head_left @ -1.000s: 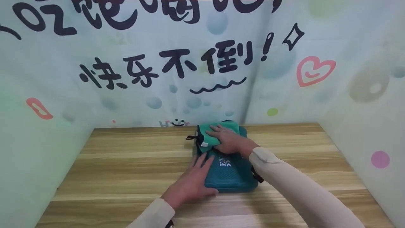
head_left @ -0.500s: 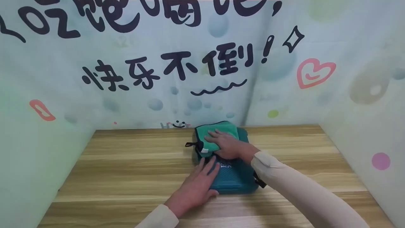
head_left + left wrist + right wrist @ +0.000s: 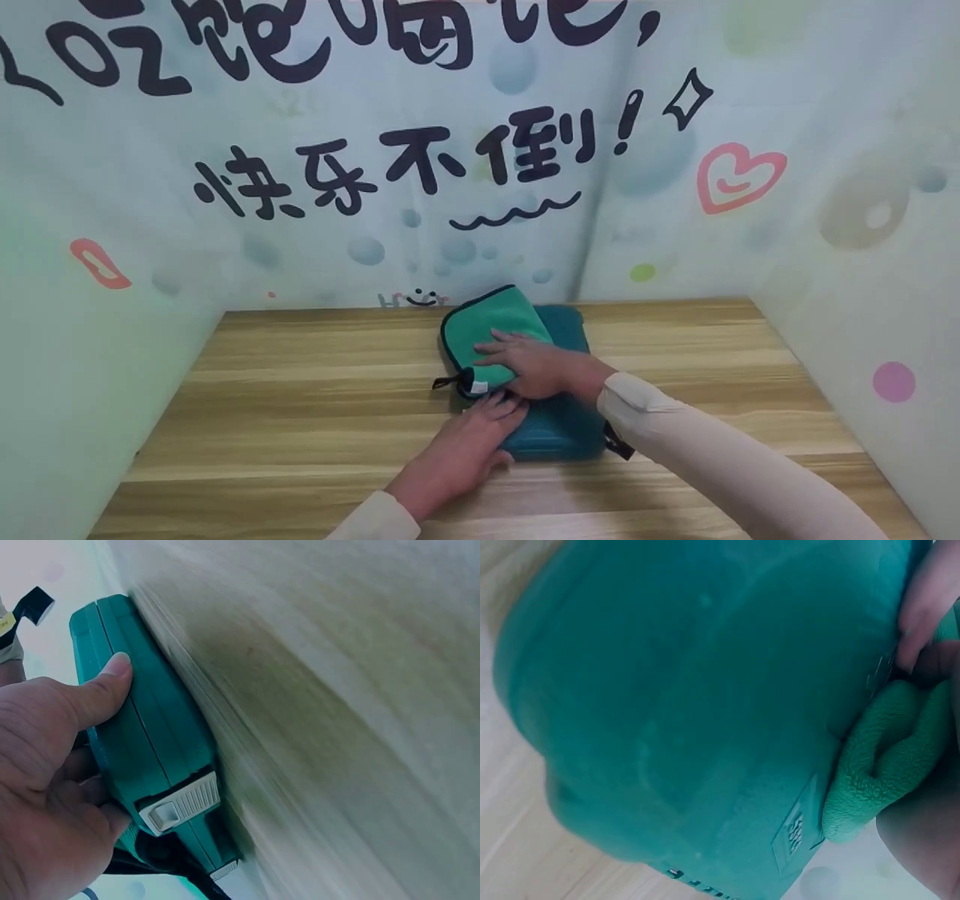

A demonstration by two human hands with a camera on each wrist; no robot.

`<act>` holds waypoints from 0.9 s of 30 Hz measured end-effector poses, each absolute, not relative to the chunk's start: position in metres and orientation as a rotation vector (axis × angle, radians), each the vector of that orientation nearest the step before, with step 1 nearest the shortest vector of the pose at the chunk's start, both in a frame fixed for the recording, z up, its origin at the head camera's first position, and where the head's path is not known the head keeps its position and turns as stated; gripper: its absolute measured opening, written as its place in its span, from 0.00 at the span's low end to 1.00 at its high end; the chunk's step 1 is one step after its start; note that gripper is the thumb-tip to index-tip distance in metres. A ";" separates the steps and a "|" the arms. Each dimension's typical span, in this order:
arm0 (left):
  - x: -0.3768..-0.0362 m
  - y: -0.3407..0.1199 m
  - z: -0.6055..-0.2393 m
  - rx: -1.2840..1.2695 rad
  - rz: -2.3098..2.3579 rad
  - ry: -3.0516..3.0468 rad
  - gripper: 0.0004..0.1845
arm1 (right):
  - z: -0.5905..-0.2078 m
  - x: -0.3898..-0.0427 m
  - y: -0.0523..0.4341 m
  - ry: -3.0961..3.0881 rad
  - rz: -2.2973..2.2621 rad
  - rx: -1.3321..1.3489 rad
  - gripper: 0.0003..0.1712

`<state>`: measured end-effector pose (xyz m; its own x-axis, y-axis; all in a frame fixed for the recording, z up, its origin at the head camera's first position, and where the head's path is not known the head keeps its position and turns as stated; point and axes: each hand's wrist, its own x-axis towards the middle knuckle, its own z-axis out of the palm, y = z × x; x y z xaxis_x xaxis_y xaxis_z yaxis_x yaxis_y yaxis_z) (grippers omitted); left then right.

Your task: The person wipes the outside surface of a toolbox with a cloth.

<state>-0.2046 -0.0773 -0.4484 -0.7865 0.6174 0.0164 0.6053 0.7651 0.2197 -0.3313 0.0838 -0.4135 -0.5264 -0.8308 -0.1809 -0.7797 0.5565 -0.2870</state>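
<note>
A teal hard plastic case (image 3: 555, 435) with pale latches lies flat on the wooden table. Over its far left part lies a folded green cloth (image 3: 495, 322) with black edging, a white tag and a black loop. My right hand (image 3: 536, 366) presses on the cloth with spread fingers. My left hand (image 3: 461, 442) holds the near left corner of the case, fingers on top by the cloth's near edge. In the left wrist view its thumb (image 3: 109, 690) presses the case's side. A fuzzy fold of the cloth (image 3: 885, 757) shows in the right wrist view.
The table (image 3: 300, 405) has pale wood-grain stripes. A printed fabric backdrop (image 3: 337, 247) with black characters rises behind it, and light panels stand at left and right. A black strap (image 3: 619, 441) shows at the right wrist.
My right hand has moved toward me with the cloth, which has turned and shifted left over the case. My left fingers have bent more and now meet the cloth's near edge.
</note>
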 end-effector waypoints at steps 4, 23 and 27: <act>-0.205 -0.079 -0.449 1.021 0.415 2.912 0.34 | -0.410 -0.328 0.083 2.444 -0.271 -1.314 0.29; -0.206 -0.077 -0.447 1.029 0.352 2.987 0.31 | -0.402 -0.318 0.085 2.352 -0.390 -1.231 0.32; -0.207 -0.077 -0.444 1.011 0.296 2.993 0.31 | -0.406 -0.322 0.086 2.341 -0.463 -1.232 0.29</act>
